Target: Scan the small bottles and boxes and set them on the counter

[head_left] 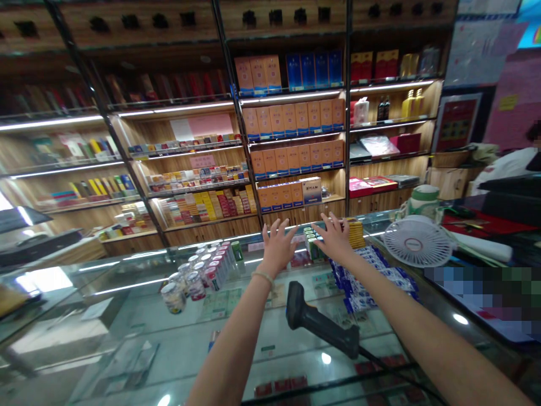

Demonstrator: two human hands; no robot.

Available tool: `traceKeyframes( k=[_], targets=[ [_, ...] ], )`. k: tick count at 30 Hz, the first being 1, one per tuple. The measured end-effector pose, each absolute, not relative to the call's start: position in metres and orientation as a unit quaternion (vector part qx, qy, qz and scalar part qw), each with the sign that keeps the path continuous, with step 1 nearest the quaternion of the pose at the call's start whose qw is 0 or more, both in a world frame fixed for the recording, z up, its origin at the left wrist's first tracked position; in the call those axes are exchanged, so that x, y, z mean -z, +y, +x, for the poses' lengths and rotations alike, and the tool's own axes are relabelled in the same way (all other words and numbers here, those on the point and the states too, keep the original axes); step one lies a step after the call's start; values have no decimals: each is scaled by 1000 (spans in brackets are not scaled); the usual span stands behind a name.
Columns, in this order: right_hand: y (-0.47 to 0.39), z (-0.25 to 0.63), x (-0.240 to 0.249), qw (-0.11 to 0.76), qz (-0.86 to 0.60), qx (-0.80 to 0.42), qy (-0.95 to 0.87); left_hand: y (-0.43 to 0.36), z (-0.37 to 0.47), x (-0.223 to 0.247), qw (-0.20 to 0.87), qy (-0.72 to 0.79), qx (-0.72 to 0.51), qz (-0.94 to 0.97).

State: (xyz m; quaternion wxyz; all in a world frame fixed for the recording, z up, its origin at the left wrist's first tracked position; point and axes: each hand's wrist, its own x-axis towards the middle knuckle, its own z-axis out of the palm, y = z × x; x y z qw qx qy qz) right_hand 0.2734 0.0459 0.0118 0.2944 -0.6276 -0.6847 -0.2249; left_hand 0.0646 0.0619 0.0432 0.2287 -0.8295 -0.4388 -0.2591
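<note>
Both arms reach forward over a glass counter (pixel 169 349). My left hand (pixel 278 248), with a band at the wrist, has its fingers spread and holds nothing. To its left stand rows of small jars and bottles (pixel 196 285) and a green box (pixel 237 251). My right hand (pixel 333 239) is also spread and holds nothing that shows; it is nearest to small green-and-white packs (pixel 311 248) and yellow packs (pixel 356 234). Blue-and-white packets (pixel 372 276) lie under and beside my right forearm. A black handheld scanner (pixel 321 324) lies on the glass between my forearms.
A white fan (pixel 418 241) and a green-and-white container (pixel 425 203) stand at the right. Lit shelves (pixel 296 135) of boxed goods line the back. A person in white (pixel 507 172) is at the right edge. The scanner's cable runs to the lower right.
</note>
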Motion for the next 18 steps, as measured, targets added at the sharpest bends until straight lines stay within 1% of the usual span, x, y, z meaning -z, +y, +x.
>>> traceKeyframes(
  k=[3,7,18],
  targets=[
    [45,274,4,303,-623,232,-683,71,65,-29,237,-409,224,-852],
    [45,275,17,297,-613,235,-694,77,66,-17,236,-409,206,-857],
    [41,275,15,290,-606,231,-704,79,79,-5,220,-392,196,-872]
  ],
)
